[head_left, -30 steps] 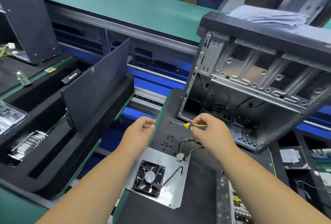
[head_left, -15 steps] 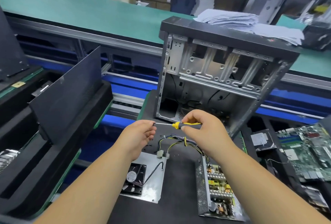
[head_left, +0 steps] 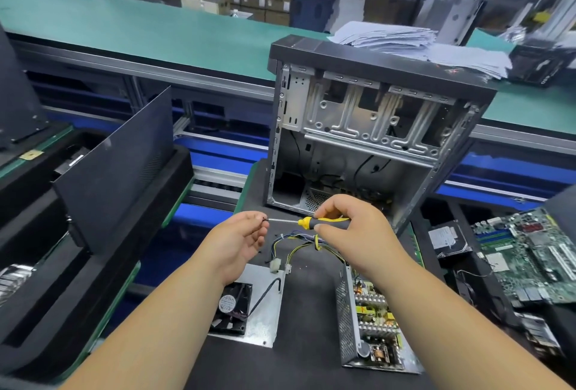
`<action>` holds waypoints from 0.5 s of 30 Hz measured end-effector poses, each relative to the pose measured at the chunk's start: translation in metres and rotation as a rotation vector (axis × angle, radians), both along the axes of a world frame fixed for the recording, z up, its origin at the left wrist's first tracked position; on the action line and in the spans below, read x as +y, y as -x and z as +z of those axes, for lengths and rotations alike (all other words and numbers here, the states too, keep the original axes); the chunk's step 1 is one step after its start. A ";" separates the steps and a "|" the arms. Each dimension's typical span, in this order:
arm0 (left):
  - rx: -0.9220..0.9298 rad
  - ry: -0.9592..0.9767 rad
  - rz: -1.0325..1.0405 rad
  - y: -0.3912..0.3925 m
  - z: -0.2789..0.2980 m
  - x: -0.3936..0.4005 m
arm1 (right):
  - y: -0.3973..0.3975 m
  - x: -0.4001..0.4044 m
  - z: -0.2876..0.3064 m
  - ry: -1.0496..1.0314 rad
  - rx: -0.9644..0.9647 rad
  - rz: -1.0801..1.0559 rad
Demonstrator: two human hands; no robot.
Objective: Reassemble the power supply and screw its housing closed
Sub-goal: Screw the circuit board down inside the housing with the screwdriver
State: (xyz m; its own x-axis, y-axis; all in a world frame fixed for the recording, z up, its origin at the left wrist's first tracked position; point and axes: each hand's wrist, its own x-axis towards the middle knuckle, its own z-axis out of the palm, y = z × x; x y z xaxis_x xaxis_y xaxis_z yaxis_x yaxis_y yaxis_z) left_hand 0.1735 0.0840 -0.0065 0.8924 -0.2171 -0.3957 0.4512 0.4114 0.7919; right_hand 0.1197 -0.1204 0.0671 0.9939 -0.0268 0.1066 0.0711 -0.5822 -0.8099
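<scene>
My right hand [head_left: 352,233] grips a yellow-and-black screwdriver [head_left: 324,221] held level, its shaft pointing left. My left hand [head_left: 240,241] pinches a small dark screw [head_left: 265,219] at the shaft's tip. Below them on the black mat lies the power supply's metal cover plate [head_left: 265,311] with a black fan [head_left: 232,308] fixed to it. To its right sits the open power supply body [head_left: 371,324], circuit board exposed, mesh wall facing left. Yellow, black and blue wires [head_left: 296,249] run from it to white connectors.
An empty PC case [head_left: 367,140] stands open just behind my hands. A black side panel [head_left: 118,165] leans in foam trays at the left. A hard drive [head_left: 445,238] and motherboard [head_left: 530,252] lie to the right. Papers [head_left: 405,40] rest on the case.
The view has swung right and up, bringing the power supply body and motherboard into sight. My hands stay together, the left now holding a screw against the screwdriver tip.
</scene>
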 end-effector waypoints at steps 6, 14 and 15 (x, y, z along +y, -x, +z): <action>-0.087 -0.154 -0.067 0.006 0.006 -0.001 | 0.003 -0.002 0.004 0.027 0.008 0.005; -0.280 -0.358 -0.180 0.010 0.018 -0.006 | 0.005 -0.015 0.012 0.015 0.066 -0.037; -0.290 -0.351 -0.180 0.010 0.019 -0.007 | 0.006 -0.016 0.012 -0.018 0.078 -0.049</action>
State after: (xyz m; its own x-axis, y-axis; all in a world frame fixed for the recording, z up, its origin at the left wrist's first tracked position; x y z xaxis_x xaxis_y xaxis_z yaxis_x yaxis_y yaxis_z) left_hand 0.1636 0.0766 0.0120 0.9372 -0.2762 -0.2128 0.2306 0.0330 0.9725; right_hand 0.1135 -0.1362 0.0792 0.9966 -0.0773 0.0284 -0.0207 -0.5692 -0.8220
